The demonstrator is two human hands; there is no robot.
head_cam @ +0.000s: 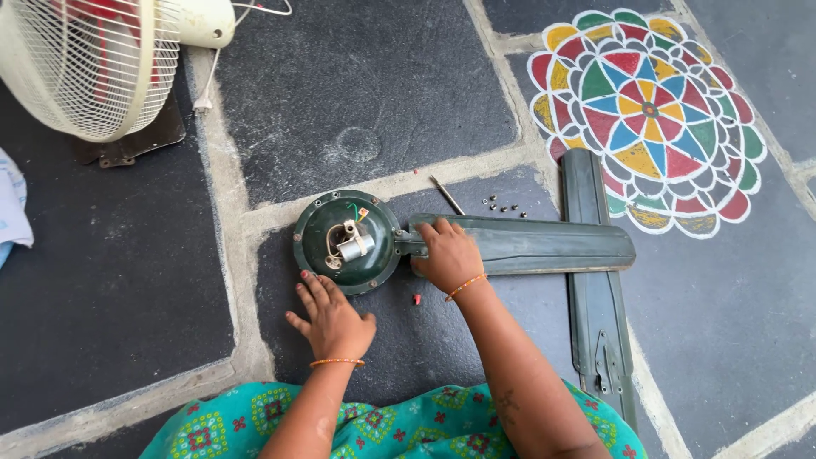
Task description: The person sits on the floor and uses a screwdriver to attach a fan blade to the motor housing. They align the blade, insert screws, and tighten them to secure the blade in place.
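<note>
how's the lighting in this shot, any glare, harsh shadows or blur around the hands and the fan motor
Head view: soft, even daylight, only faint shadows under the left hand and right hand; no real glare on the green motor housing; blade and loose screws sharp; edges slightly bowed by the wide lens.

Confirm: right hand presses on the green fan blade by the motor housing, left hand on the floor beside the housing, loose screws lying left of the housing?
Not quite. The head view shows the loose screws right of the motor housing, above the green fan blade. The rest holds: right hand on the blade, left hand on the floor beside the housing.
</note>
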